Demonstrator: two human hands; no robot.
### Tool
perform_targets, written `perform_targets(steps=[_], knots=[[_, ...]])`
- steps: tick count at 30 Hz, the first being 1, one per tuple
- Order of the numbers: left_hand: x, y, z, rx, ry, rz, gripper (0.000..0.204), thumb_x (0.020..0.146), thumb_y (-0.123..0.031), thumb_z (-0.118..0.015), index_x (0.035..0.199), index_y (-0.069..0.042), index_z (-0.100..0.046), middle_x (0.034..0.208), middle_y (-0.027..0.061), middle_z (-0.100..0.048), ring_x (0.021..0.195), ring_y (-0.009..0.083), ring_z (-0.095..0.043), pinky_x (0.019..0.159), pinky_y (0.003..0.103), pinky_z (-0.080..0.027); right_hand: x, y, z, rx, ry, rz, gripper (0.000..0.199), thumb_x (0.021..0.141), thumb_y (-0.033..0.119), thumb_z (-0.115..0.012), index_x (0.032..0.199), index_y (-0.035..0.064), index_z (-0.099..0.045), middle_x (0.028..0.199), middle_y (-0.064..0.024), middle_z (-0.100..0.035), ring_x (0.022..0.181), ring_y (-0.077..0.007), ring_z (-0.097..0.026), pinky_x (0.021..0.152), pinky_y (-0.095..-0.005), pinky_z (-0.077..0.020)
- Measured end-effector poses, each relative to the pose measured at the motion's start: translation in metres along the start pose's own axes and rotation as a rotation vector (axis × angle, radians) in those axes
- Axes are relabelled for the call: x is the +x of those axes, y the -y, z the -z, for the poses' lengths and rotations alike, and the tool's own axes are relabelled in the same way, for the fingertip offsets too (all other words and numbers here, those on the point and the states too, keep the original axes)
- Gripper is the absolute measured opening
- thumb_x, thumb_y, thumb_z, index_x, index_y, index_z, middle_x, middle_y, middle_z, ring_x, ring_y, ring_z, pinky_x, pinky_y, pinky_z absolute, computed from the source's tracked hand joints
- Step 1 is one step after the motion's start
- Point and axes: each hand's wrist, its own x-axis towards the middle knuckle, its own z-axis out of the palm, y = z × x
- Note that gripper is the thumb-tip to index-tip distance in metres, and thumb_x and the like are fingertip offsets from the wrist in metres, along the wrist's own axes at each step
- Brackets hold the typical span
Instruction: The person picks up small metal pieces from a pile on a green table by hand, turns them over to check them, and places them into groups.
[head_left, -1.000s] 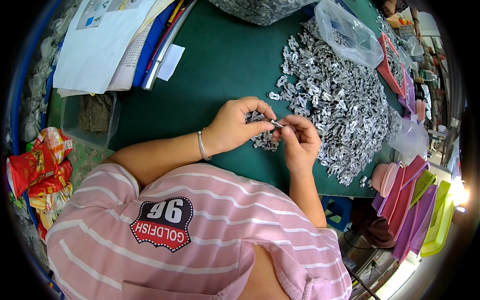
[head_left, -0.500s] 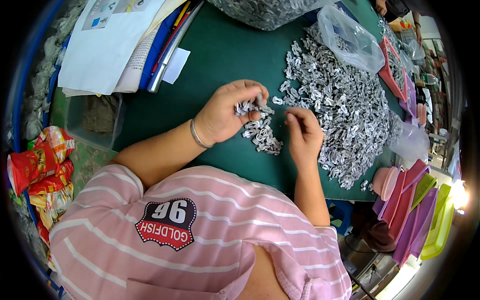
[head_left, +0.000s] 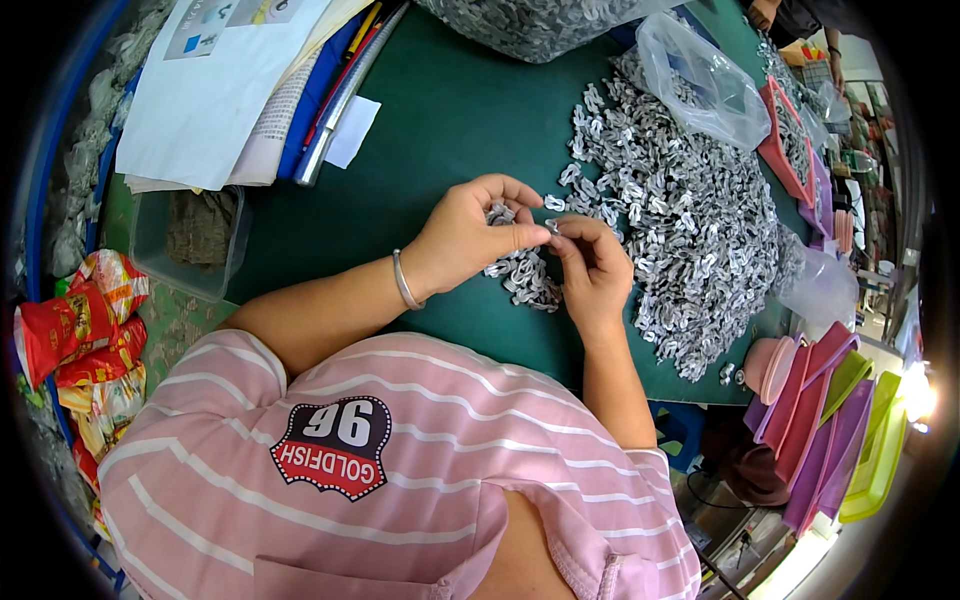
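My left hand (head_left: 462, 240) is curled around several small grey looped metal pieces (head_left: 499, 214). At its thumb tip, one such metal piece (head_left: 552, 227) is pinched between both hands. My right hand (head_left: 597, 272) is closed, its thumb and forefinger meeting on that piece; the other fingers are bent in. Just below the hands lies a small pile of the same pieces (head_left: 530, 282) on the green tabletop (head_left: 470, 110). A large heap of them (head_left: 690, 240) spreads out to the right of my right hand.
A clear plastic bag (head_left: 700, 80) lies on the heap's far side, near a pink tray (head_left: 788, 140). A bulging bag of pieces (head_left: 540, 25) stands at the back. Papers (head_left: 215, 100) and a metal tube (head_left: 335, 120) lie left. Another person's hand (head_left: 763, 14) shows far right.
My hands have come together: the left has turned with its thumb toward the right hand, and the right has moved slightly left. Both fingertips now meet on one metal piece.
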Motion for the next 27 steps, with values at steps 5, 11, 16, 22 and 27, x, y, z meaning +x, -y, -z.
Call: perform_targets(steps=[5, 11, 16, 22, 27], knots=[[-0.003, -0.008, 0.002, 0.067, 0.056, 0.105, 0.018, 0.079, -0.006, -0.066, 0.095, -0.001, -0.058, 0.077, 0.0005, -0.056, 0.058, 0.002, -0.046, 0.045, 0.014, -0.035, 0.006, 0.016, 0.004, -0.262, -0.017, 0.362, 0.017, 0.068, -0.01, -0.065, 0.079, 0.0007, -0.057, 0.081, -0.012, -0.061, 0.072, -0.0216, -0.06, 0.063, -0.0276, -0.0477], [0.001, -0.007, 0.011, -0.549, 0.082, 0.369, 0.015, 0.088, -0.011, -0.052, 0.097, 0.0, -0.056, 0.08, 0.0045, -0.058, 0.073, 0.0123, -0.058, 0.059, 0.023, -0.048, 0.014, 0.02, 0.004, -0.168, -0.088, 0.302, 0.013, 0.071, -0.009, -0.063, 0.08, 0.0002, -0.058, 0.077, -0.0109, -0.059, 0.066, -0.0208, -0.058, 0.058, -0.0272, -0.0457], [0.007, -0.009, 0.015, -0.738, 0.031, 0.297, 0.015, 0.089, -0.014, -0.049, 0.099, -0.004, -0.055, 0.087, 0.0065, -0.059, 0.081, 0.017, -0.06, 0.061, 0.026, -0.05, 0.032, -0.003, 0.006, -0.539, 0.099, 0.219, 0.013, 0.073, 0.002, -0.065, 0.085, 0.001, -0.061, 0.075, -0.0116, -0.057, 0.069, -0.0266, -0.056, 0.061, -0.0337, -0.045], [0.01, 0.001, 0.02, -0.683, 0.031, 0.269, 0.013, 0.087, -0.013, -0.055, 0.097, -0.005, -0.055, 0.081, 0.0035, -0.054, 0.067, 0.009, -0.053, 0.05, 0.019, -0.04, 0.037, -0.005, -0.001, -0.827, 0.232, 0.329, 0.012, 0.071, 0.005, -0.064, 0.082, 0.0035, -0.059, 0.076, -0.0107, -0.055, 0.072, -0.0293, -0.055, 0.063, -0.0376, -0.0449], [0.004, -0.002, 0.007, -0.346, -0.061, 0.224, 0.021, 0.081, -0.005, -0.062, 0.101, -0.002, -0.054, 0.078, 0.002, -0.052, 0.057, 0.0046, -0.046, 0.043, 0.017, -0.035, 0.028, 0.003, 0.006, -0.185, 0.107, -0.014, 0.007, 0.081, 0.001, -0.058, 0.088, 0.001, -0.058, 0.078, -0.0077, -0.059, 0.065, -0.0197, -0.059, 0.054, -0.0288, -0.0467]])
